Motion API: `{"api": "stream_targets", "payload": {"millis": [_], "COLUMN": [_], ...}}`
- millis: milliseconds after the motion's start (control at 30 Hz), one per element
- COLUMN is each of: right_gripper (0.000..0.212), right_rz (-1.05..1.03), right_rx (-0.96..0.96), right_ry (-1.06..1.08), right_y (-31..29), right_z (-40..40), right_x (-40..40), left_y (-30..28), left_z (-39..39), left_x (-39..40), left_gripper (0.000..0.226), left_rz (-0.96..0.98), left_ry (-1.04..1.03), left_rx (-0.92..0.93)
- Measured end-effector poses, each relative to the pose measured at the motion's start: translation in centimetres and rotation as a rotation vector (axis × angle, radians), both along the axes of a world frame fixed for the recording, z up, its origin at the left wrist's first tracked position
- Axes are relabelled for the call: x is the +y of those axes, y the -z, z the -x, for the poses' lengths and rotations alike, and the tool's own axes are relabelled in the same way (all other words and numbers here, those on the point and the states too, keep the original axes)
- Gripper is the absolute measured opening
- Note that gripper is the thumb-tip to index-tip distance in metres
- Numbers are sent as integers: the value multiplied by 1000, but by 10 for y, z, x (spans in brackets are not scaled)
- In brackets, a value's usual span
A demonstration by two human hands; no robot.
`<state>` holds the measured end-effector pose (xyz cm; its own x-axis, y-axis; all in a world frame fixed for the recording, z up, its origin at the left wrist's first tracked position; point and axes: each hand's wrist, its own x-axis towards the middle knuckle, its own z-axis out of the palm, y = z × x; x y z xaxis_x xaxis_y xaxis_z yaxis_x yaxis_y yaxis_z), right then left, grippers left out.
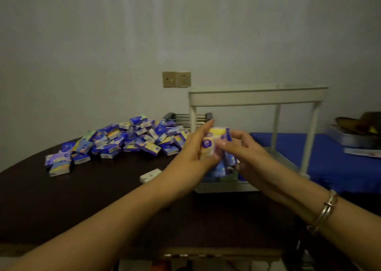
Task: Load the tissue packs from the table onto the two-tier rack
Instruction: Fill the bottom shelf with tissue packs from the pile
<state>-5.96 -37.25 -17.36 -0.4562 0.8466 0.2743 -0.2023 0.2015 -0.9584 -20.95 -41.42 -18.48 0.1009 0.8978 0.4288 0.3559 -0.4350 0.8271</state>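
A heap of small blue, purple and yellow tissue packs (115,141) lies on the dark table (82,198) at the left. The white two-tier rack (257,96) stands at the right of the table, its upper tier bare from this angle. At the front left of the rack's lower tier, my left hand (191,153) and my right hand (245,149) together grip a bunch of tissue packs (214,145) held upright. More blue packs (218,171) stand on the lower tier below them, partly hidden by my hands.
A single white pack (149,175) lies alone on the table left of the rack. A metal slatted item (185,119) sits behind the heap. Two wall sockets (176,79) are above it. A blue surface (340,167) with stacked items (356,134) lies to the right.
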Motion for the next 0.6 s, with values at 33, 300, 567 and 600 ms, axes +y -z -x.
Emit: {"api": "stream_targets", "payload": {"millis": [33,300,567,600], "right_gripper": [60,50,55,55], "right_rz": [-22,-64,-307,-320], "right_rx": [-27,-197,-329,-342], "right_ry": [14,160,584,603], "right_y": [-2,9,12,14], "right_z": [-11,-70,-92,-92], "right_x": [2,57,148,160], "left_y": [-2,1,0,4], "left_z": [-12,-72,-58,-55], "left_x": [2,57,172,185], "left_gripper": [74,99,78,68], "left_rz": [-20,81,124,134], "left_ry": [48,55,-147,-192], "left_rx": [-10,112,461,468]}}
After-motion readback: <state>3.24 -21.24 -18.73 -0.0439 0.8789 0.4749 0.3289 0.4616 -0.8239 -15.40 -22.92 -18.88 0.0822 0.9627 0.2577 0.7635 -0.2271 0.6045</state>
